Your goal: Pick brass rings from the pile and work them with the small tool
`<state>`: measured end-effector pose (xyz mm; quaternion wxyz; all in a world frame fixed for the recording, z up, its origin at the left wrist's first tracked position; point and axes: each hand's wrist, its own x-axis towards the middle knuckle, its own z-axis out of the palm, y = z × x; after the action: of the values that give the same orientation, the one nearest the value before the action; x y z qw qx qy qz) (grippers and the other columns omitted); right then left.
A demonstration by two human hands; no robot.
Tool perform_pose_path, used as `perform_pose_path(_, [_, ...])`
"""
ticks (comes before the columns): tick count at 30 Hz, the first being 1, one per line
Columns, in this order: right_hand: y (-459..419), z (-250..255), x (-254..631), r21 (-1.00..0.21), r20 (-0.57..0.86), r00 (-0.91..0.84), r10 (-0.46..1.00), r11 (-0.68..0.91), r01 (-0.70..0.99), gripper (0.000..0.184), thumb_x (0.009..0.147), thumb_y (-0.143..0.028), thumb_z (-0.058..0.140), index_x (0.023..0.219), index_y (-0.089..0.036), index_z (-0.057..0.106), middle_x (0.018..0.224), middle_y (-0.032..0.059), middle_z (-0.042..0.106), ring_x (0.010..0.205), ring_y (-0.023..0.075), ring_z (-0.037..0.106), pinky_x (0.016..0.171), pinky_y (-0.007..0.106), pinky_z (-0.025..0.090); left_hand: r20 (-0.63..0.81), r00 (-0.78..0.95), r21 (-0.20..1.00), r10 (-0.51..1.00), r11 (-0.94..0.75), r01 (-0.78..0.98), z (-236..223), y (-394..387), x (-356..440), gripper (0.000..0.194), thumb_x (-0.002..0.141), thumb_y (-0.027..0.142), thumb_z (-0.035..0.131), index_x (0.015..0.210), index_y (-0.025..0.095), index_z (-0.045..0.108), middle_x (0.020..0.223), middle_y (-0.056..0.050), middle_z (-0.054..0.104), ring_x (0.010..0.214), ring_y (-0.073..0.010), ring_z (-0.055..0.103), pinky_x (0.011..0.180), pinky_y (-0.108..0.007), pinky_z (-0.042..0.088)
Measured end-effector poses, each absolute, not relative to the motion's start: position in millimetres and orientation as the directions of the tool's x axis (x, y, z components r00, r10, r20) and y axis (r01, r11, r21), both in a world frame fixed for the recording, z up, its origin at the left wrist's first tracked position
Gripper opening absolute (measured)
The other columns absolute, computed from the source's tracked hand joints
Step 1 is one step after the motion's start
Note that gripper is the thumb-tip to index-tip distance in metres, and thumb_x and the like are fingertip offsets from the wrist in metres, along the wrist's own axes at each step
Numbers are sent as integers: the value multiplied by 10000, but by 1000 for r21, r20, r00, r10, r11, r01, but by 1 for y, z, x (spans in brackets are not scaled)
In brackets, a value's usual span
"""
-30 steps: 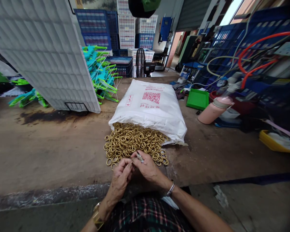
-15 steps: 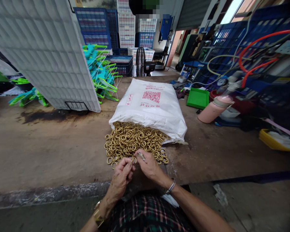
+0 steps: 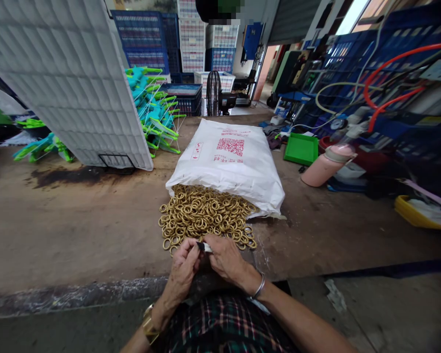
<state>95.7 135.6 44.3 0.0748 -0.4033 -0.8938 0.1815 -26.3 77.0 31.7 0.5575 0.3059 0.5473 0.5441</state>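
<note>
A heap of several gold metal rings (image 3: 202, 215) spills from the mouth of a white sack (image 3: 230, 162) lying on the brown worktable (image 3: 77, 230). My left hand (image 3: 183, 272) and my right hand (image 3: 226, 260) meet at the near edge of the heap, fingertips together. My right hand pinches a small dark and silver tool (image 3: 205, 246) that points left toward my left fingertips. My left fingers are closed in a pinch against it; what they hold is too small to make out.
A white quilted panel (image 3: 69, 78) leans at the back left beside green and blue plastic clips (image 3: 156, 110). A green tray (image 3: 301, 148), a pink bottle (image 3: 327, 166) and a yellow tray (image 3: 422, 215) lie to the right. Stacked crates and a fan (image 3: 213, 94) stand behind.
The tool in my right hand has tipped from pointing up and away to lying flat toward my left fingers. Both hands stayed at the heap's near edge.
</note>
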Motion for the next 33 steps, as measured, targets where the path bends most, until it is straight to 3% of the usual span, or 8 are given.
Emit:
perform_pose_path(10, [144, 40, 90, -320, -41, -573, 819, 532, 784, 180, 785, -80, 416, 883, -171, 537, 789, 48, 647, 672, 143, 578, 554, 241, 284, -309, -22, 888, 951, 280, -365, 31, 68, -31, 312, 793, 468, 527, 697, 178, 464, 504, 81, 385, 382, -36, 244, 371, -166, 173])
perform_pose_path(14, [162, 40, 96, -298, -5, -488, 873, 465, 834, 201, 782, -64, 394, 862, -164, 549, 784, 51, 644, 680, 144, 574, 570, 234, 299, -305, 107, 827, 946, 319, -464, 39, 60, -24, 296, 774, 447, 563, 700, 172, 484, 562, 53, 466, 378, -30, 290, 361, -169, 208])
perform_pose_path(19, [168, 38, 90, -312, 110, -626, 772, 625, 716, 317, 754, -61, 418, 1023, -194, 522, 915, 42, 626, 804, 157, 580, 637, 238, 340, -363, 78, 746, 929, 339, -573, 35, 63, -25, 325, 777, 464, 545, 721, 144, 532, 539, 35, 472, 399, -37, 326, 358, -157, 224])
perform_pose_path(23, [166, 35, 80, -256, 62, -634, 771, 626, 736, 308, 769, -89, 429, 1034, -219, 516, 885, 30, 629, 751, 169, 589, 596, 250, 335, -380, 3, 708, 925, 293, -643, 30, 65, -31, 248, 761, 407, 569, 733, 170, 504, 613, 21, 545, 399, -48, 395, 346, -160, 239])
perform_pose_path(27, [169, 35, 78, -230, 29, -610, 792, 599, 767, 270, 782, -87, 429, 998, -224, 514, 864, 29, 638, 720, 159, 596, 574, 240, 321, -435, 62, 601, 898, 340, -723, 27, 64, -32, 243, 723, 373, 599, 878, 200, 530, 574, 44, 540, 369, -57, 398, 341, -165, 239])
perform_pose_path(33, [174, 38, 92, -221, -39, -583, 811, 562, 797, 237, 789, -98, 418, 972, -214, 515, 863, 35, 649, 740, 143, 605, 581, 225, 314, -457, 81, 521, 886, 340, -783, 20, 65, -33, 237, 689, 340, 651, 632, 139, 541, 695, -16, 581, 562, -89, 519, 401, -167, 314])
